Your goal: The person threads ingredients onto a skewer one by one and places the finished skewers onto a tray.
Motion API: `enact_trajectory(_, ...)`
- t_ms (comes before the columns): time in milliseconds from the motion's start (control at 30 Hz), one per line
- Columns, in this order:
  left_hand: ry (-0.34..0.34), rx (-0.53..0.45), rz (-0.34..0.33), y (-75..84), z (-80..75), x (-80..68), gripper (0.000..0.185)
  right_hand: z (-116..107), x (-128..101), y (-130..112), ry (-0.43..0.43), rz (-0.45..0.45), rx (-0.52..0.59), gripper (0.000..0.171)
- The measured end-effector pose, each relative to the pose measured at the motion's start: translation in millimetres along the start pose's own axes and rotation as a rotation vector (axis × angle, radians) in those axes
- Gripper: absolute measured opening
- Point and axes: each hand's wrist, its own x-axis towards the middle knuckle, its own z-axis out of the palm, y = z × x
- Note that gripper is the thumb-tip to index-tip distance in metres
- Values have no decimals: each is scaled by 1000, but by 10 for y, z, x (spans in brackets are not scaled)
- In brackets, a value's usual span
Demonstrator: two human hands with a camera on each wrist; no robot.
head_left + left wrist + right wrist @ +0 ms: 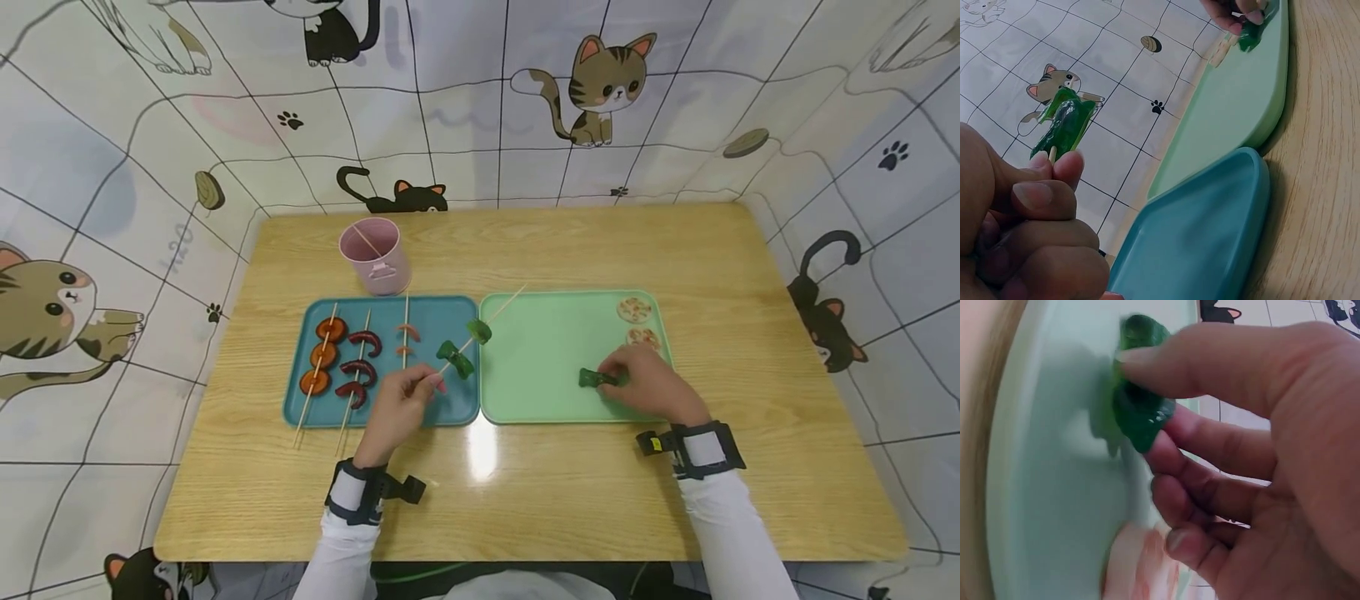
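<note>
My left hand [401, 408] pinches the lower end of a wooden skewer [504, 307] between thumb and forefinger. Threaded on that skewer are glossy green pepper pieces [455, 358], and its bare tip slants up to the right over the seam between the two trays. In the left wrist view the nearest pepper piece [1067, 128] sits just above the fingertips. Over the light green tray [532, 358], my right hand [648, 383] pinches another green pepper piece [1141, 415] between thumb and fingers, low above the tray's surface.
On the blue tray [442, 408] lie skewers with orange-brown round slices [325, 355], dark red curled sausages [358, 367] and small pinkish pieces [405, 350]. Behind it stands a pink bucket [390, 273] with a stick inside. Pale reddish-flecked slices [634, 310] lie at the green tray's right.
</note>
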Motion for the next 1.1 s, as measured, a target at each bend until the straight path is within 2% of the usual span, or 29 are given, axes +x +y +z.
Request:
enact_trajectory(133,-13,11,18,-7,10,6,23,-13,27,-47,66,83,43,23)
enact_trajectory(267,-22,14,29,-7,20,8,24,-61,58,-117,122,147,216,34)
enact_trajectory(367,-23,12,25,6,25,10,24,-103,87,-168,151,138,354,39)
enact_trajectory(600,-31,9,30,78,37,-2,23,-151,117,-284,254,84,517,46)
enact_trajectory(767,-44,38,85,131,61,-32,23,-123,158,-445,306,57,839,44)
enact_trajectory(933,-94,56,122,203,96,-63,23,-96,202,-624,319,94,1155,39)
enact_trajectory(1100,-123,57,115,262,120,-97,23,-90,243,-759,301,104,1333,26)
